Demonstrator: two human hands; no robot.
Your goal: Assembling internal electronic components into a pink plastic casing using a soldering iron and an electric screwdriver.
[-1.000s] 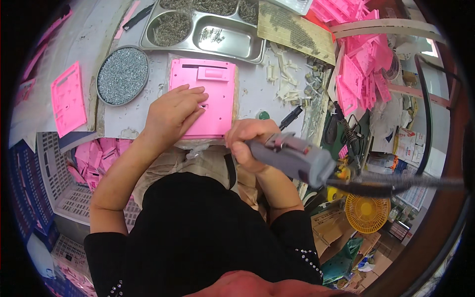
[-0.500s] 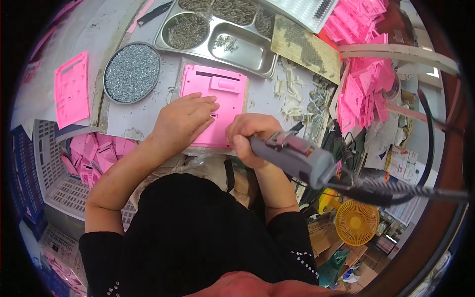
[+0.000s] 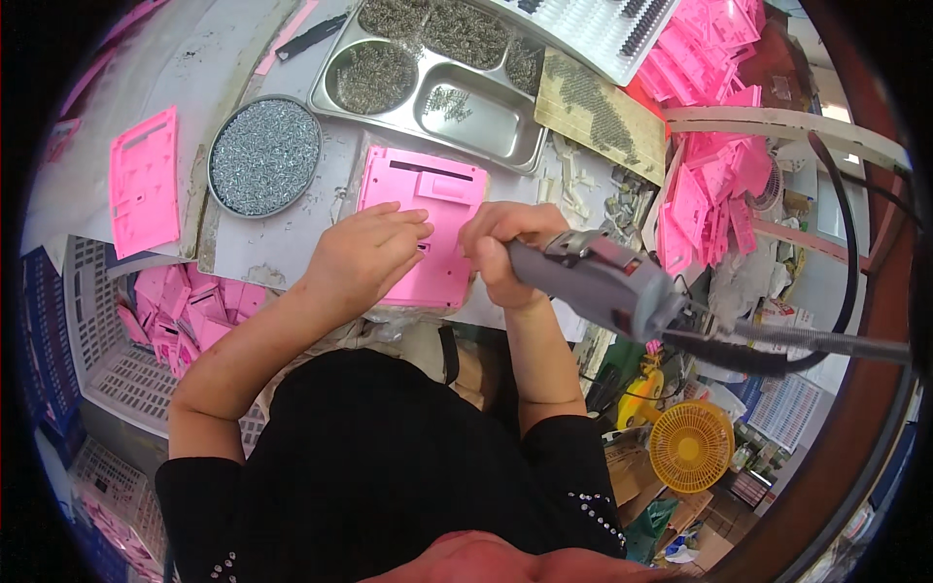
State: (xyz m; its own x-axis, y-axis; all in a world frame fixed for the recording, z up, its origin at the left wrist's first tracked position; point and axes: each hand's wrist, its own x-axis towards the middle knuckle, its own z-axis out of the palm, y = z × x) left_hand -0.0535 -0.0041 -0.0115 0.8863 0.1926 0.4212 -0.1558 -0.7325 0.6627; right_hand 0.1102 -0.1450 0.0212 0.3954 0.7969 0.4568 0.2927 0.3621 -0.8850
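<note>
- Resting the left hand (image 3: 374, 255) flat over the pink plastic panel (image 3: 449, 260) at the bench's (image 3: 241, 241) near edge, fingers straight and gripping nothing!
- Gripping the grey power screwdriver (image 3: 598, 282) in the right hand (image 3: 510, 248), fingers curled round its front, by the panel's right edge; cannot tell about bit contact.
- Looks like screw-driving, with loose screws (image 3: 265, 155) in the round dish (image 3: 210, 160) at left.
- Probably calls next for a steady panel, bit squared to a hole.

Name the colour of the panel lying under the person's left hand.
The panel under the left hand is pink, seen best in the head view.
</note>
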